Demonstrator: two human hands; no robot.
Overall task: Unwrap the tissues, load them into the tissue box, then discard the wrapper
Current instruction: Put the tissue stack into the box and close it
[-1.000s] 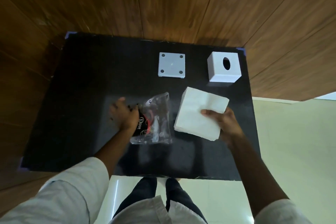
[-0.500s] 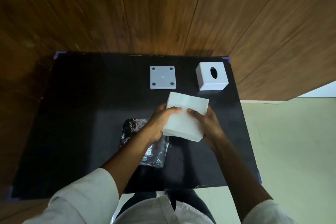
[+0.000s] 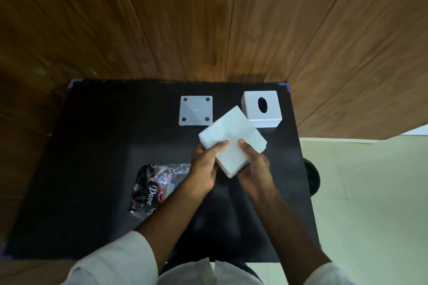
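Observation:
A white stack of tissues (image 3: 231,139) is held above the black table, tilted with its far corner toward the box. My left hand (image 3: 205,168) grips its near left side and my right hand (image 3: 253,166) grips its near right side. The white tissue box (image 3: 262,114) with an oval slot stands at the table's back right. Its flat square base plate (image 3: 195,111) with a hole near each corner lies to the left of it. The empty clear and black wrapper (image 3: 152,186) lies on the table, partly under my left forearm.
The black table (image 3: 92,157) stands against a wood-panelled wall (image 3: 208,18). Pale floor (image 3: 370,203) runs along the table's right edge, with a dark round object (image 3: 312,177) just beyond that edge.
My left hand left the wrapper on the table and joined my right hand on the tissue stack. The stack has been lifted and turned toward the box.

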